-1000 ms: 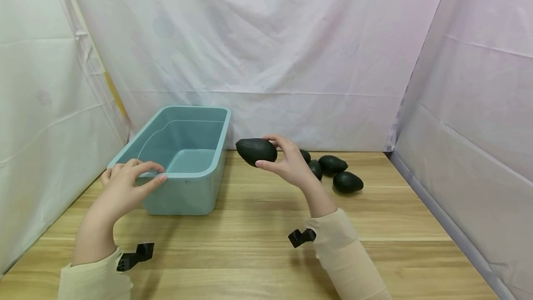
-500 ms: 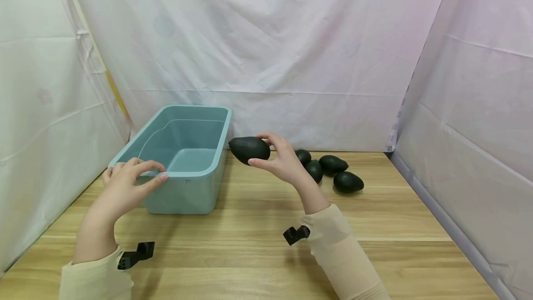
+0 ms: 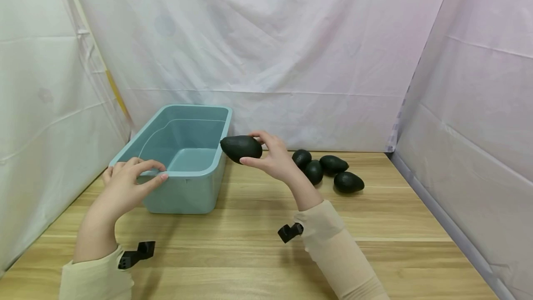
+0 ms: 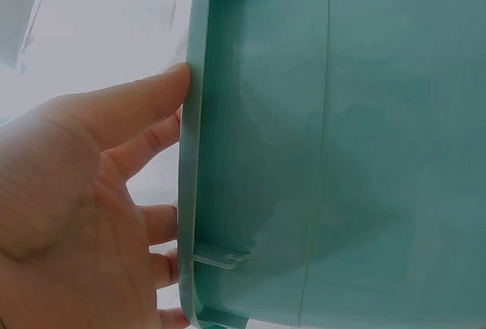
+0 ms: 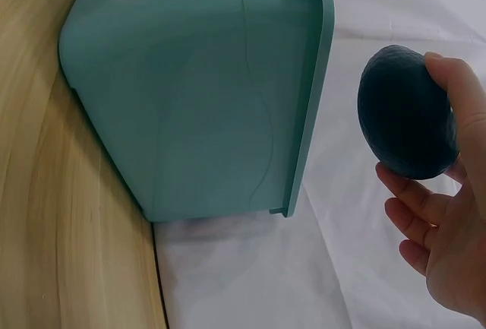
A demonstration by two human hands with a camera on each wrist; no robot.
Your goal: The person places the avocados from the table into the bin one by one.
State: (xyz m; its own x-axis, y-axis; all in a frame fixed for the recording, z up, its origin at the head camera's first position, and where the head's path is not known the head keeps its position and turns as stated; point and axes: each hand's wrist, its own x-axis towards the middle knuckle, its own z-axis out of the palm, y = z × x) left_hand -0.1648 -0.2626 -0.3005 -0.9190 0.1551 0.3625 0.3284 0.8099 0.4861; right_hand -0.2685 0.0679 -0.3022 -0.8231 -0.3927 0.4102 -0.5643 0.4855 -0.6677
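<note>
Avocado (image 3: 239,148), pebbled, pear-shaped, in right hand (image 3: 272,157), smooth plastic bin (image 3: 183,196)

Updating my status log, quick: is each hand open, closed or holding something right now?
Left hand: closed, gripping the near rim of the bin.
Right hand: closed, holding a dark avocado.

Place: makeshift recording booth, logged by me from a distance. Sides, three, white and creased: back sheet (image 3: 266,50), left sheet (image 3: 37,119), right sheet (image 3: 470,115). Surface: wood-grain table (image 3: 233,253), one, reaching the back sheet. Equipment: black wrist cameras (image 3: 137,254), two. Far left: yellow strip (image 3: 113,88), possibly a pole; too indistinct for me to say.
</note>
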